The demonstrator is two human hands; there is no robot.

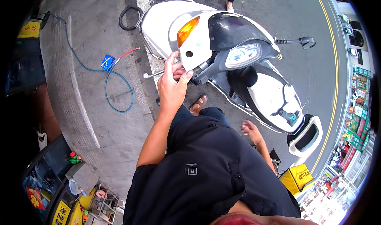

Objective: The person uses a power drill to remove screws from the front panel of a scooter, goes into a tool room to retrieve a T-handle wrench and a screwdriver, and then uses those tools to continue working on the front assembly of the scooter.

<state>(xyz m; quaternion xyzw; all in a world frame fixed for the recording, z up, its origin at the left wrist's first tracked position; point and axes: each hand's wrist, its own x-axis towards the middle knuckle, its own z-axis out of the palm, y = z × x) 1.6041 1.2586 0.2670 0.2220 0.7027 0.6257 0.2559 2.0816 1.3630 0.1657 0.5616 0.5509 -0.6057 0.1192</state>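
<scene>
My left hand (173, 82) grips the lower edge of a white front panel (189, 42) on a scooter, fingers and thumb at its corner. The panel has an orange indicator lens (187, 30) and a round dark hole. Right of it are the black handlebar cover (234, 28) and the lit-looking headlight (242, 55). Below this lies the scooter seat and body (270, 98). My right hand (249, 130) hangs beside the scooter's side, fingers loosely curved and apart, holding nothing.
On the pavement lie a coiled green hose (119, 109) with a red end, a blue box (107, 62) and a black hose loop (124, 25). Another person's feet (229, 4) stand beyond the scooter. A road (309, 66) runs at right; a yellow delivery box (297, 177) sits lower right.
</scene>
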